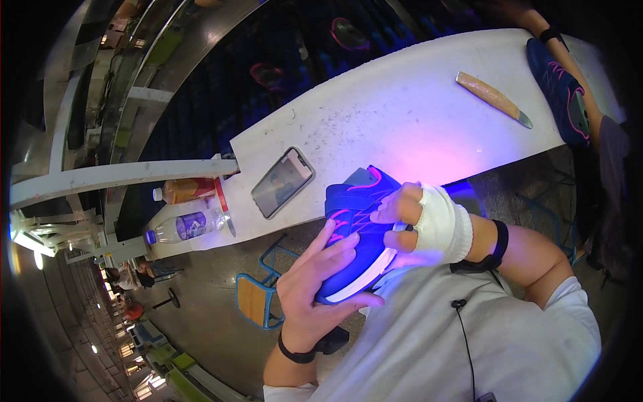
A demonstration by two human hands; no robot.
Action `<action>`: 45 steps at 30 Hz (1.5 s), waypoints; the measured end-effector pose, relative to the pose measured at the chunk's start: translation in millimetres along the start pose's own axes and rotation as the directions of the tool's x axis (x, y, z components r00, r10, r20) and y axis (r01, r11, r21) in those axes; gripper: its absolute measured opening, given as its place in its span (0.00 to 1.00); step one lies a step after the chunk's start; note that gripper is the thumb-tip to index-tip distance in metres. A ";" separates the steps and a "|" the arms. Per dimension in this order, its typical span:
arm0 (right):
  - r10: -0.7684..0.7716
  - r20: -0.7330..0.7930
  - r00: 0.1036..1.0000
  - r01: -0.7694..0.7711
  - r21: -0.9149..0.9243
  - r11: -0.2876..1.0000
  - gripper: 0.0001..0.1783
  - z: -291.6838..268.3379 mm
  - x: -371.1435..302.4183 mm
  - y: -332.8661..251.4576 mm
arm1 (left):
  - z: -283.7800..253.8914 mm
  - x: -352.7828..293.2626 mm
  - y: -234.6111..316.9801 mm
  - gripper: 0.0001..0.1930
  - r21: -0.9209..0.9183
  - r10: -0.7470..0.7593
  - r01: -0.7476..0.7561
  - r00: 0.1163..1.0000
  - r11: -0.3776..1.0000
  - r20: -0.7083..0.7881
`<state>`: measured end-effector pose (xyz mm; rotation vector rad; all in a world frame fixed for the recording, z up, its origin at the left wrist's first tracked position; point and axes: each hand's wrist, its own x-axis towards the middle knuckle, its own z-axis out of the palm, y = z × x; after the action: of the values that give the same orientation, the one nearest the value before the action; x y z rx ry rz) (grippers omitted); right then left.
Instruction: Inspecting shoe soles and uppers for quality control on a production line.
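Shirt filled lower right; mid-frame, left hand and right hand held shoe, right fingers narrowed on its upper, seemingly adjusting; next move needed steadiness.

A pale short-sleeved T-shirt clothes the torso, a thin black cable running down it from a small black clip. The right hand wears a white fingerless knit glove; black straps with dark modules circle both wrists.
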<state>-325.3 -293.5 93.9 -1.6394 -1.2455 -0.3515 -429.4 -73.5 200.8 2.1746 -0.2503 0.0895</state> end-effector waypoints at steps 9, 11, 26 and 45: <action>0.174 0.105 0.979 -0.178 0.027 0.984 0.18 -7.1 4.7 -2.5 | 6.5 -24.8 -19.0 0.25 0.040 0.051 -0.048 0.996 0.998 -0.080; 0.183 0.099 0.978 -0.182 -0.018 0.983 0.14 0.8 1.9 3.8 | 4.5 -29.3 -26.8 0.22 -0.005 0.053 -0.054 0.995 0.999 -0.087; -0.076 0.021 0.997 0.078 -0.172 0.982 0.12 64.0 -21.1 13.7 | 13.5 -25.3 -33.6 0.52 0.275 -0.633 0.616 0.774 0.738 -0.036; 0.343 0.060 0.937 -0.348 0.123 0.929 0.46 -81.1 27.8 -49.5 | 112.3 3.7 -37.9 0.35 -0.133 0.076 -0.112 0.965 0.985 -0.253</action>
<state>-329.4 -347.3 176.9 -1.7170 -0.9591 -0.0177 -421.0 -144.3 106.1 1.9815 -0.2107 0.3823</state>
